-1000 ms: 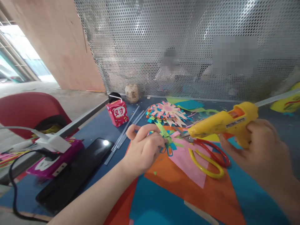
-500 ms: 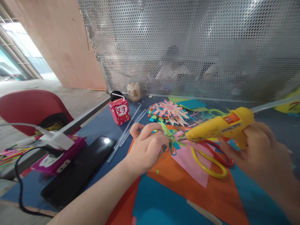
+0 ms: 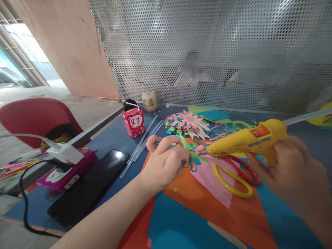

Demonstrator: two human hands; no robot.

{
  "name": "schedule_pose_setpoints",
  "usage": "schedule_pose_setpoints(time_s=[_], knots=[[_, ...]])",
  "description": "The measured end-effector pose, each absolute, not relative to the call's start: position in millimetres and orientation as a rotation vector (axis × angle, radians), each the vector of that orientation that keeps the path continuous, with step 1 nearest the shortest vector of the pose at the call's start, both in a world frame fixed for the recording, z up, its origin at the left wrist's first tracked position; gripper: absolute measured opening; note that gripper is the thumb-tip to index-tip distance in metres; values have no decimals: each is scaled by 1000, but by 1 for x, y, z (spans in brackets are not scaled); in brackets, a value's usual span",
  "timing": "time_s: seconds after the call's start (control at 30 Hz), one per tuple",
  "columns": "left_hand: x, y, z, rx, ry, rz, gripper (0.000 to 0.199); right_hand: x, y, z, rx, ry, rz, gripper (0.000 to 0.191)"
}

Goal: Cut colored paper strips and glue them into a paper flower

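My right hand (image 3: pixel 293 166) is wrapped round the handle of a yellow glue gun (image 3: pixel 238 141), with a clear glue stick (image 3: pixel 308 116) poking out of its back. The metal nozzle points left, at or very near a small paper flower (image 3: pixel 195 157) in green, pink and blue. My left hand (image 3: pixel 167 160) has its fingers curled and pinches that flower at its left side; the fingertips are partly hidden. Below the gun lie scissors with red and yellow handles (image 3: pixel 233 183), on pink paper (image 3: pixel 215 188) over an orange sheet (image 3: pixel 197 199).
Fringed paper flowers (image 3: pixel 188 122) are piled at the back. Glue sticks (image 3: pixel 141 145), a red drink carton (image 3: pixel 134 122), a jar (image 3: pixel 149 101), a black phone (image 3: pixel 89 188) and a purple power strip (image 3: pixel 70 173) lie leftward. A perforated metal screen (image 3: pixel 166 45) stands behind; people show through it.
Both hands stay almost in place, the nozzle still at the paper flower. The whole view has shifted very slightly.
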State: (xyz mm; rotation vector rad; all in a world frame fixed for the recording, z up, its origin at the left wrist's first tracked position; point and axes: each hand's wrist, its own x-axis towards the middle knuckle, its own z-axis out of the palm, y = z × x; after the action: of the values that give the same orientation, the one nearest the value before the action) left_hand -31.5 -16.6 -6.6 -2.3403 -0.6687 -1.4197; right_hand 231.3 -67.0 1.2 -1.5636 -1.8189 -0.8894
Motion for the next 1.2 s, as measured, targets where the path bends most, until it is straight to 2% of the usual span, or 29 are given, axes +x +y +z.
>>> schedule_pose_setpoints(time_s=[1.2], knots=[[-33, -14, -9, -2321, -677, -1417, 27, 235, -69, 5, -1476, -1836, -1014, 34]])
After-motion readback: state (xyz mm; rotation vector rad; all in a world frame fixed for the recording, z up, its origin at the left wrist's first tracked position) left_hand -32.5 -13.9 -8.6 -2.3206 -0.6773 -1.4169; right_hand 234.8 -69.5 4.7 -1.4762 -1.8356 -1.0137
